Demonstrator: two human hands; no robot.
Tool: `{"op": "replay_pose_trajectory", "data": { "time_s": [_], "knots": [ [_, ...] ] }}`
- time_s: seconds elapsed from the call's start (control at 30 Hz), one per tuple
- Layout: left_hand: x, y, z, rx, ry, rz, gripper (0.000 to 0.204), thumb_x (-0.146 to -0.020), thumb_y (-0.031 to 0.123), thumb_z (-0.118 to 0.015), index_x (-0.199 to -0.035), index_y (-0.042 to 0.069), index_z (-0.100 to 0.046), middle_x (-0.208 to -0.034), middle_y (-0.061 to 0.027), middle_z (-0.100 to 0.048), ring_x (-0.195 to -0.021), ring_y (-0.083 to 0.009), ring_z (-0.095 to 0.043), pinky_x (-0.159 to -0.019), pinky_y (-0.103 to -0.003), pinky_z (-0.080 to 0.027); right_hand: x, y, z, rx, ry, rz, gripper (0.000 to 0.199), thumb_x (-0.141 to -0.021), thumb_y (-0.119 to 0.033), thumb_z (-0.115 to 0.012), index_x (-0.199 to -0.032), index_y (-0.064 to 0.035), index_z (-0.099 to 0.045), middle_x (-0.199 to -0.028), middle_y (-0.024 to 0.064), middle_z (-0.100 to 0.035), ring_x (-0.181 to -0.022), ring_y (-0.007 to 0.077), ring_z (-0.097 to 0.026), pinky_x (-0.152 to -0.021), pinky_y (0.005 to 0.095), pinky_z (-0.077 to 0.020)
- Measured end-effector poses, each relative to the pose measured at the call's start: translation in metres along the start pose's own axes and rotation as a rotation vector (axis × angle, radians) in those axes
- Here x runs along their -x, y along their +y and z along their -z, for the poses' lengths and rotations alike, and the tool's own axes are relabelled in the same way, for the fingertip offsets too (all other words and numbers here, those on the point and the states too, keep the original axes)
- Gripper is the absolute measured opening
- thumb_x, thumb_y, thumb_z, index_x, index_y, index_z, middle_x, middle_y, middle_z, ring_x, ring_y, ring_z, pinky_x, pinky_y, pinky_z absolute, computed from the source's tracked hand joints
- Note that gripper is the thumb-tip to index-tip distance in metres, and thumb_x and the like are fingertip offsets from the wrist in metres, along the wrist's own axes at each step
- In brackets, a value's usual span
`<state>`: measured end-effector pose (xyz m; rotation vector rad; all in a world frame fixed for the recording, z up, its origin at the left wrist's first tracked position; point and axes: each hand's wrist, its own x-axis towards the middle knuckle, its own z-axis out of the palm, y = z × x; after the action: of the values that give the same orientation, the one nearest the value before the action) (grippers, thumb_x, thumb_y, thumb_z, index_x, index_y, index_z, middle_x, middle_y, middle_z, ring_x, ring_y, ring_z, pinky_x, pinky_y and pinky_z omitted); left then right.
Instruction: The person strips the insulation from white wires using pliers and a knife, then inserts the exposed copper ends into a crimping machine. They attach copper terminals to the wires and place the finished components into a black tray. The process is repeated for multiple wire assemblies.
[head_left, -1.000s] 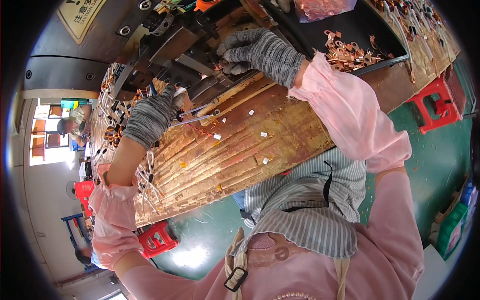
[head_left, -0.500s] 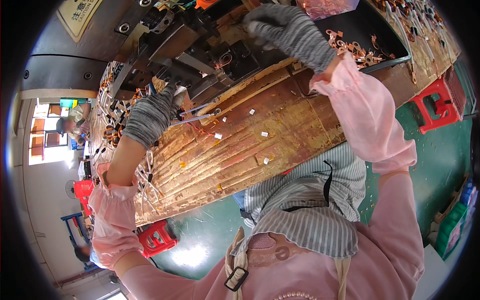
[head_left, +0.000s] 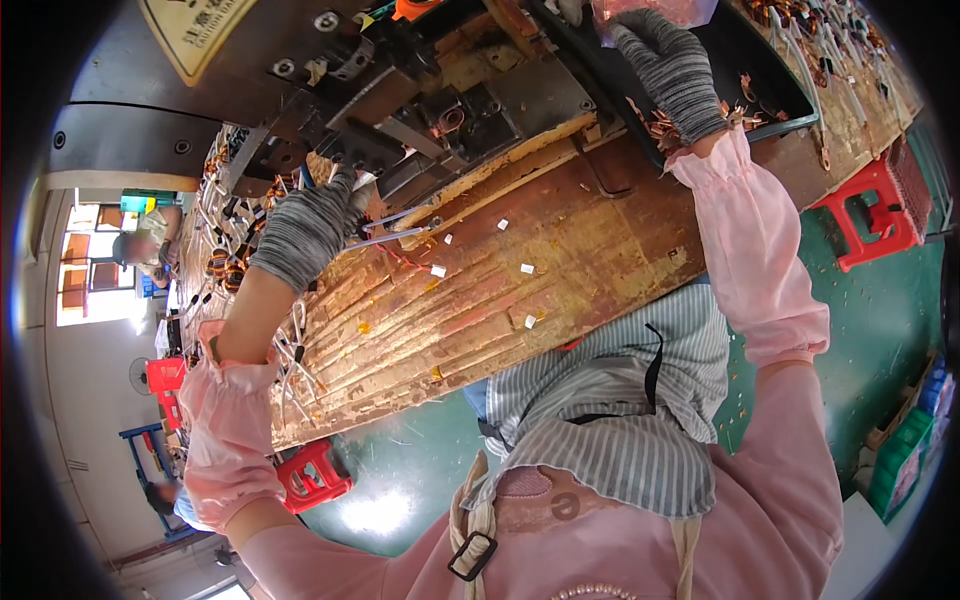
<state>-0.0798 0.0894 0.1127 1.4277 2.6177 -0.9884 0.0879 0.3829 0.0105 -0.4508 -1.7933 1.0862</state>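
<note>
The worn wooden counter point(head_left: 480, 300) stretches diagonally across my view, above a green floor point(head_left: 850, 320). The dark metal press point(head_left: 140, 140) stands over its far left part, with the tooling point(head_left: 480, 112) toward the middle. A red plastic stool point(head_left: 880, 205) is on the floor past the right end, and the black tray point(head_left: 792, 123) sits at the upper right of the counter.

My left grip point(head_left: 305, 230), in a grey knit glove, is up against the lower left of the tooling. Its fingers are bent, but the fingertips are partly hidden — I can't tell whether they are clenched on anything. My right grip point(head_left: 672, 75), gloved alike, is over the tray with its fingers pointing away from me at the pink-tinted plastic bag point(head_left: 655, 12). They overlap the bag's near edge; whether they have hold of it, I can't tell.

Two pale leads point(head_left: 390, 238) run out to the right from beneath the left grip, lying near the tooling's front edge. Loose copper terminals point(head_left: 657, 128) lie in the tray, just left of the right wrist. One copper ring terminal point(head_left: 451, 120) sits in the tooling, between the two grips and apart from both — nearer the left. Small white scraps point(head_left: 527, 268) dot the counter.
</note>
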Motion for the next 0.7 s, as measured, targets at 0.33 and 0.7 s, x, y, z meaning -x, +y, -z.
{"op": "replay_pose_trajectory", "data": {
  "time_s": [0.33, 0.7],
  "knots": [
    [0.040, 0.005, -0.006, 0.120, 0.118, -0.044, 0.038, -0.091, 0.040, -0.038, -0.102, 0.005, -0.050, -0.059, -0.0157, -0.057, -0.055, -0.0308, -0.059, -0.050, -0.042, -0.046, 0.009, 0.013, -0.001, -0.119, 0.125, 0.173, 0.014, -0.084, -0.012, -0.059, -0.096, -0.0063, -0.063, -0.081, -0.0007, -0.063, -0.070, 0.0071, -0.057, -0.064, 0.0214, -0.0459],
    [0.089, 0.035, -0.005, 0.256, 0.225, -0.164, 0.025, -0.084, 0.033, -0.051, -0.083, 0.008, -0.051, -0.056, -0.0130, -0.053, -0.051, -0.0296, -0.057, -0.046, -0.040, -0.044, 0.084, -0.115, -0.020, -0.231, -0.819, 0.088, 0.026, -0.088, -0.027, -0.051, -0.095, -0.0049, -0.061, -0.069, 0.0111, -0.057, -0.061, 0.0255, -0.054, -0.059, 0.0319, -0.0454]
  ]
}}
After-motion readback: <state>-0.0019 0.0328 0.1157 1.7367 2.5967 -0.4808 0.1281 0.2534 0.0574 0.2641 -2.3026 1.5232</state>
